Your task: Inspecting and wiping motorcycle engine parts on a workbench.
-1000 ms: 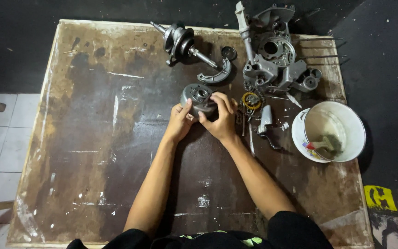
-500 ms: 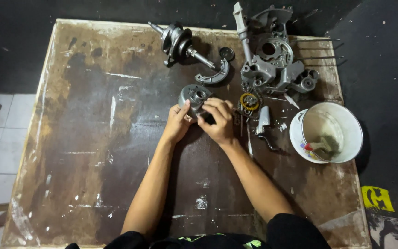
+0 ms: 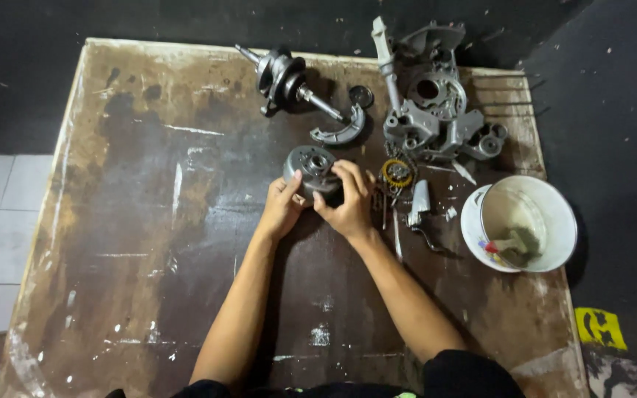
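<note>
Both hands — left hand (image 3: pixel 282 208), right hand (image 3: pixel 348 200) — clamped together around a round grey metal flywheel (image 3: pixel 311 163) on the stained table (image 3: pixel 149 221).

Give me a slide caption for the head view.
Both hands, left hand and right hand, grip a round metal rotor on a stained table among engine parts.

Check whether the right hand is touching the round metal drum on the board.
Touching. The head view shows the right hand with fingers curled over the near edge of the round metal drum, no gap visible.
</note>
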